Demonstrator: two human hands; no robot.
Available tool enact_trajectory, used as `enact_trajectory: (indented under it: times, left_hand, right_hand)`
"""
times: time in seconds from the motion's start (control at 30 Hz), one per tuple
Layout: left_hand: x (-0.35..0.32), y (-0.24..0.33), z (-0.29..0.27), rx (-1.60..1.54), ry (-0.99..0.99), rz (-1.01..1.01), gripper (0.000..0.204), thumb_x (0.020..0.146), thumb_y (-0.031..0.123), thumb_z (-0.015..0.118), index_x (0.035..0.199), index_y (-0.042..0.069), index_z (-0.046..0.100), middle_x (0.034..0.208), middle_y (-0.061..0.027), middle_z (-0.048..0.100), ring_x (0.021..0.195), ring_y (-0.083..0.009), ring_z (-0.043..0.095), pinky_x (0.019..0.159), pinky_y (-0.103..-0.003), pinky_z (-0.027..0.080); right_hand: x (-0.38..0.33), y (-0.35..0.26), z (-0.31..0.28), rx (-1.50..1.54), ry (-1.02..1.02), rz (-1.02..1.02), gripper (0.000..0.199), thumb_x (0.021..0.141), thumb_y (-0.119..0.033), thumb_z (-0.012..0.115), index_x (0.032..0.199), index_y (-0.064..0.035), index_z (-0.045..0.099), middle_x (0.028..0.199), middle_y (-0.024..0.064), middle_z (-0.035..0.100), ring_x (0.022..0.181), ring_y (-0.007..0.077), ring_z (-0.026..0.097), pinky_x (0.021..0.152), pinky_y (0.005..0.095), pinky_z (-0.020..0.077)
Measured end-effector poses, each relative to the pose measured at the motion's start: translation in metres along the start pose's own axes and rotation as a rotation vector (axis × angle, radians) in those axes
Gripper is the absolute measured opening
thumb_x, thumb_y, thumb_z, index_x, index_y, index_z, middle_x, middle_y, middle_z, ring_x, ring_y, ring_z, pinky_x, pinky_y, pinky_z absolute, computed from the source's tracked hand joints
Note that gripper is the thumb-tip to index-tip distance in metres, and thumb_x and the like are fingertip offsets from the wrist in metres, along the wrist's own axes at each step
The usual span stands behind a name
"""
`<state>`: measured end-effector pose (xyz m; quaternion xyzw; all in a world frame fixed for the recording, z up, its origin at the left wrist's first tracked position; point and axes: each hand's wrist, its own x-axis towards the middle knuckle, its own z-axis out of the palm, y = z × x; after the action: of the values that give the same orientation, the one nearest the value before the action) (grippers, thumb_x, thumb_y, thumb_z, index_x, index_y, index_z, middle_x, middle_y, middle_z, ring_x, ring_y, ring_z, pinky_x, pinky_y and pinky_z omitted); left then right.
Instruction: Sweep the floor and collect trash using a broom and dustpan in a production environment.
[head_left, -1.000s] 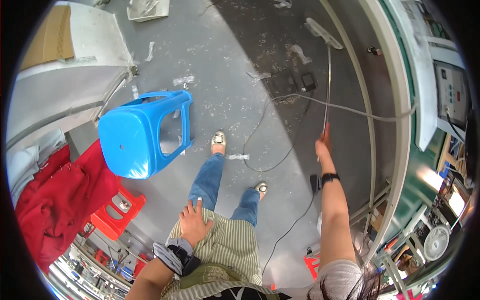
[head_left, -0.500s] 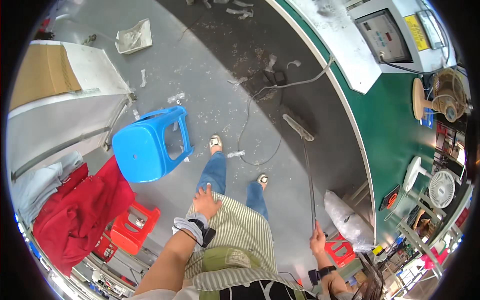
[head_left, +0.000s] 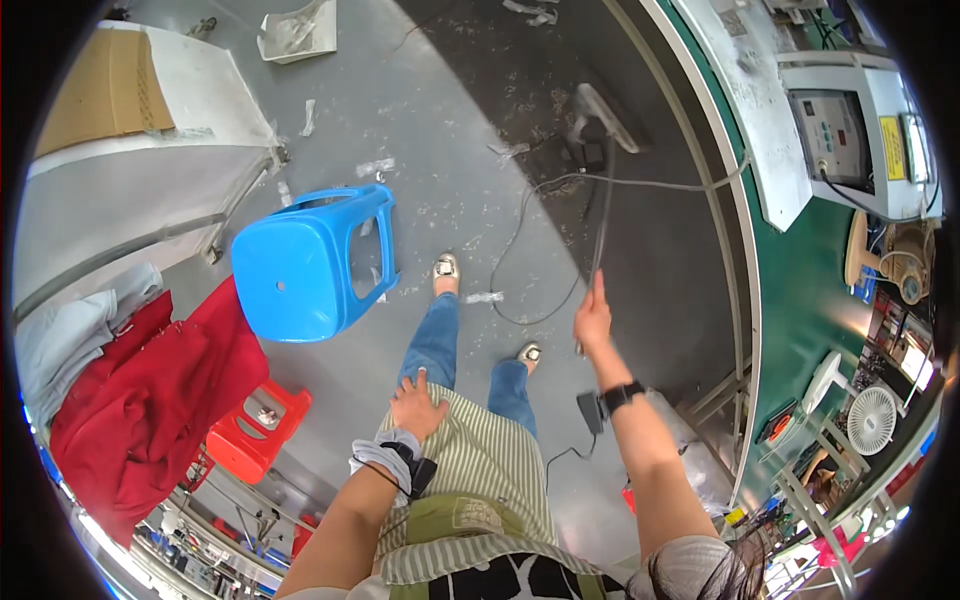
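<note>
Clock read with 12 at the top of the view, hub mid-picture.

Right hand: near the hub, toward 3 to 4. Fingers closed round the shaft of a long, thin-handled broom. Handle runs up from the hand to a pale, bar-shaped head at 1 o'clock, over the dark part of the grey floor. Head blurred; cannot tell whether it touches the floor. Black wristband on that arm; small black box on a cord just beside it.

Left hand: 7 o'clock, palm down on a green-and-cream striped cloth apron, fingers loosely spread.

Grey cable passes by the broom handle, looping left toward the hub. Clear, crumpled plastic strips and fine pale bits scattered from 11 to 12. White, squarish open tray at 11.

Bright blue plastic stool tipped on its side, 9 o'clock. Smaller red plastic stool at 8, beside crumpled red cloth. Green tabletop at 3; round white fan near 4; grey control box at 2.
</note>
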<state>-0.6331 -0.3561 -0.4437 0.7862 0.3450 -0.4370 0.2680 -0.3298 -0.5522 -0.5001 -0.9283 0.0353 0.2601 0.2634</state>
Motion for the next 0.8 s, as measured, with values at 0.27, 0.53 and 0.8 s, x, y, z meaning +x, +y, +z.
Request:
enact_trajectory:
  times: [0.27, 0.53, 0.8]
  left_hand:
    - [-0.001, 0.016, 0.011, -0.056, -0.029, -0.054, 0.084, 0.073, 0.047, 0.061, 0.140, 0.009, 0.029, 0.131, -0.0242, 0.039, 0.116, -0.0403, 0.044, 0.094, -0.053, 0.036]
    - [0.005, 0.035, 0.039, -0.065, 0.051, -0.073, 0.086, 0.072, 0.048, 0.062, 0.141, 0.008, 0.028, 0.133, -0.0250, 0.037, 0.117, -0.0400, 0.043, 0.096, -0.052, 0.035]
    - [0.021, 0.025, 0.018, -0.155, 0.081, -0.180, 0.085, 0.072, 0.048, 0.062, 0.140, 0.008, 0.029, 0.130, -0.0245, 0.039, 0.116, -0.0396, 0.043, 0.094, -0.051, 0.036]
  right_hand:
    - [-0.124, -0.025, -0.171, 0.376, -0.476, 0.250, 0.046, 0.098, -0.024, 0.042, 0.143, -0.0203, 0.031, 0.058, -0.0094, 0.027, 0.043, 0.0022, 0.026, 0.036, 0.0189, 0.0244]
    - [-0.245, -0.038, -0.237, 0.270, -0.267, 0.365, 0.049, 0.099, -0.020, 0.034, 0.146, -0.0171, 0.020, 0.052, -0.0068, 0.033, 0.037, 0.0048, 0.032, 0.034, 0.0220, 0.0301]
    - [-0.285, -0.131, -0.318, 0.394, -0.545, 0.845, 0.047, 0.100, -0.019, 0.035, 0.145, -0.0207, 0.024, 0.051, -0.0047, 0.033, 0.039, 0.0072, 0.032, 0.036, 0.0226, 0.0267]
